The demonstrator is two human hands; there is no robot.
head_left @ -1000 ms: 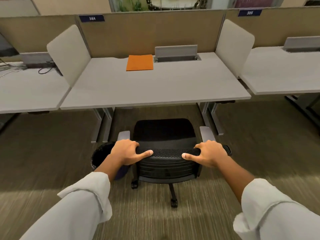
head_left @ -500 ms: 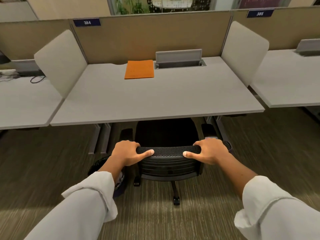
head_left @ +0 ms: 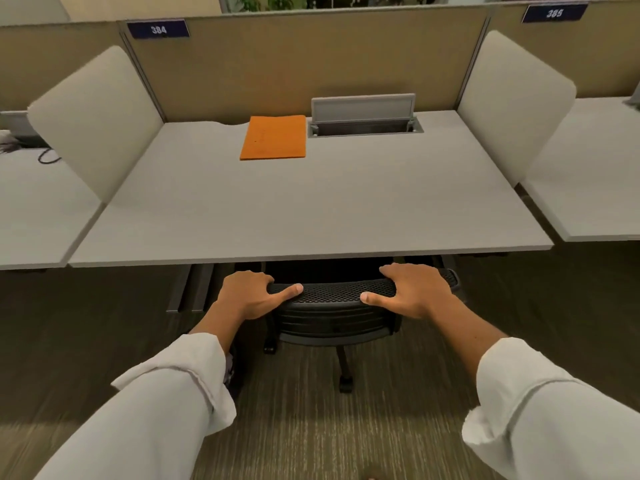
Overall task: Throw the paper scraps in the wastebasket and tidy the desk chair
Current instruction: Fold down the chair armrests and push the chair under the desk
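The black mesh-backed desk chair [head_left: 332, 311] stands at the front edge of the grey desk [head_left: 311, 216], its seat hidden under the desktop. My left hand [head_left: 251, 294] grips the left end of the backrest's top edge, and my right hand [head_left: 414, 291] grips the right end, thumbs lying along the mesh. The wastebasket [head_left: 231, 370] is almost wholly hidden behind my left sleeve; only a dark sliver shows on the floor left of the chair. No paper scraps are visible.
An orange folder [head_left: 273, 137] lies at the back of the desk beside an open grey cable tray [head_left: 363, 119]. Beige side screens [head_left: 100, 116] divide it from neighbouring desks. Desk legs [head_left: 190, 289] stand left of the chair. Carpet lies below.
The chair has rolled forward with both hands on its backrest; its seat and armrests have gone under the desktop. The desk looks closer, and the wastebasket has slipped behind my left sleeve.
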